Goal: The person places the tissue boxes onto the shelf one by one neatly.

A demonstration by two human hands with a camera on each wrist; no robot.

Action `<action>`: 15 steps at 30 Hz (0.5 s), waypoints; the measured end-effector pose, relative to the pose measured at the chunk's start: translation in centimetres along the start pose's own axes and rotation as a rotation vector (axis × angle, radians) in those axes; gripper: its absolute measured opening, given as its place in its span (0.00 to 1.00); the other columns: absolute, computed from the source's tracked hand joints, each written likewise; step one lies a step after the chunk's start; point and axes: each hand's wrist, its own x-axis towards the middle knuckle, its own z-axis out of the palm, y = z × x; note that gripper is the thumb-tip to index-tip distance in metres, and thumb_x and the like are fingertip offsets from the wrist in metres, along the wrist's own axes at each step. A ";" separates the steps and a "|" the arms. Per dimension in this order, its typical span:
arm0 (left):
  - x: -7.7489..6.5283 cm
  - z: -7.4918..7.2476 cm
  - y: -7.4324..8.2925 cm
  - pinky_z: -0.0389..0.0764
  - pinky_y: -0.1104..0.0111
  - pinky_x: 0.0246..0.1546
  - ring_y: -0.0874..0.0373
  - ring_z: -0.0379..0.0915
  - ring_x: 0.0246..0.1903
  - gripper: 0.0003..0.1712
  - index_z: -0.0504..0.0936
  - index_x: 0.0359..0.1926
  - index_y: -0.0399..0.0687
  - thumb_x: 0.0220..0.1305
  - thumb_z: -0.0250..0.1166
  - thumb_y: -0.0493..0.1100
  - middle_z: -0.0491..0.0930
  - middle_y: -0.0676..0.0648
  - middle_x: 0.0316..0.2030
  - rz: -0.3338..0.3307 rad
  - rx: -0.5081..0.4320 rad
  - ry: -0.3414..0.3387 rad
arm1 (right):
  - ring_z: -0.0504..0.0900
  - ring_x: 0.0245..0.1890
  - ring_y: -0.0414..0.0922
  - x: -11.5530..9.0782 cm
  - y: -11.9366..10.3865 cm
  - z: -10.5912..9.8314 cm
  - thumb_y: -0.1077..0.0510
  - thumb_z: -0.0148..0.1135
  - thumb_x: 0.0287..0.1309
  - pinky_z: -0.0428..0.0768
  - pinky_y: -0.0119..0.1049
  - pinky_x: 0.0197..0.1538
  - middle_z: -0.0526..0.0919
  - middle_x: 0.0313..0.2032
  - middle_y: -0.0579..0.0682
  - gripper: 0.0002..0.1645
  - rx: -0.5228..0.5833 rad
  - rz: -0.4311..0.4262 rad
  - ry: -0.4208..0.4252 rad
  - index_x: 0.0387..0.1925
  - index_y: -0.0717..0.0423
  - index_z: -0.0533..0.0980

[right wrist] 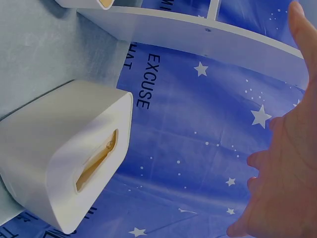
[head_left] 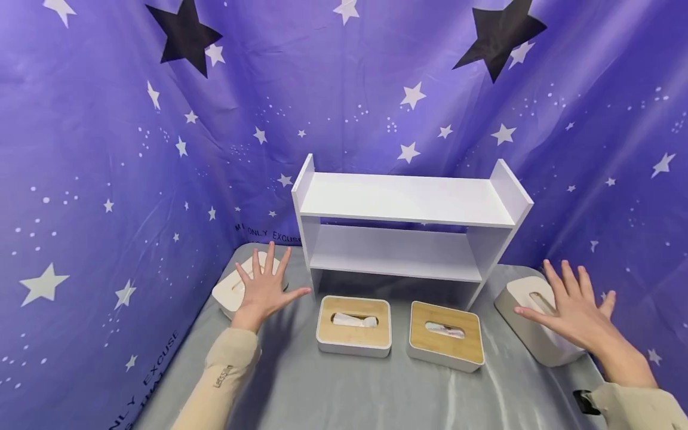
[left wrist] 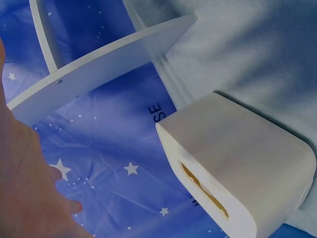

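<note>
My left hand [head_left: 264,292] is held with fingers spread above a white tissue box [head_left: 228,292] at the table's left; the left wrist view shows a gap between hand and box [left wrist: 237,144]. On the other side, my right hand [head_left: 580,316] also has its fingers spread, in front of a taller white tissue box [head_left: 524,325], apart from it in the right wrist view. Two tissue boxes with wooden lids stand between the hands: one on the left [head_left: 352,337] with white tissue in its slot, one on the right [head_left: 448,349] with a patterned packet showing. Neither hand holds anything.
A white two-tier shelf [head_left: 405,197] stands at the back of the grey-covered table [head_left: 376,394], behind the wooden-lidded boxes. Purple star-patterned curtains [head_left: 344,107] hang close behind the table and along both its sides.
</note>
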 end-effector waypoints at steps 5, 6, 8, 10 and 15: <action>-0.2 0.1 -0.3 0.26 0.21 0.63 0.28 0.24 0.76 0.65 0.41 0.80 0.65 0.49 0.56 0.84 0.27 0.42 0.80 0.010 0.000 0.026 | 0.19 0.75 0.67 -0.4 -0.3 0.5 0.27 0.63 0.53 0.27 0.88 0.56 0.26 0.76 0.68 0.71 0.010 -0.007 0.033 0.79 0.46 0.29; -0.3 0.1 -0.3 0.26 0.21 0.64 0.28 0.25 0.77 0.65 0.41 0.80 0.65 0.49 0.56 0.84 0.28 0.42 0.80 0.013 0.002 0.028 | 0.20 0.75 0.67 -0.5 -0.4 0.6 0.27 0.63 0.53 0.27 0.88 0.56 0.26 0.76 0.68 0.71 0.011 -0.009 0.035 0.79 0.46 0.29; -0.6 0.3 -0.5 0.27 0.22 0.65 0.28 0.27 0.76 0.65 0.43 0.80 0.64 0.49 0.56 0.84 0.30 0.41 0.80 0.018 0.008 0.045 | 0.21 0.75 0.68 -0.8 -0.6 0.8 0.27 0.63 0.53 0.28 0.88 0.57 0.27 0.77 0.68 0.70 0.010 -0.013 0.038 0.79 0.46 0.29; -0.9 0.5 -0.6 0.28 0.22 0.65 0.27 0.29 0.76 0.65 0.44 0.80 0.63 0.49 0.56 0.84 0.32 0.40 0.80 0.021 0.014 0.058 | 0.22 0.76 0.68 -1.0 -0.7 0.9 0.27 0.63 0.53 0.30 0.88 0.57 0.29 0.77 0.69 0.70 0.007 -0.016 0.040 0.79 0.45 0.30; -1.0 0.6 -0.7 0.28 0.23 0.66 0.27 0.30 0.76 0.66 0.45 0.80 0.61 0.48 0.57 0.84 0.35 0.38 0.80 0.015 0.022 0.082 | 0.25 0.76 0.68 -0.8 -0.8 0.6 0.28 0.65 0.52 0.32 0.87 0.58 0.35 0.77 0.71 0.71 -0.005 -0.029 0.061 0.80 0.45 0.31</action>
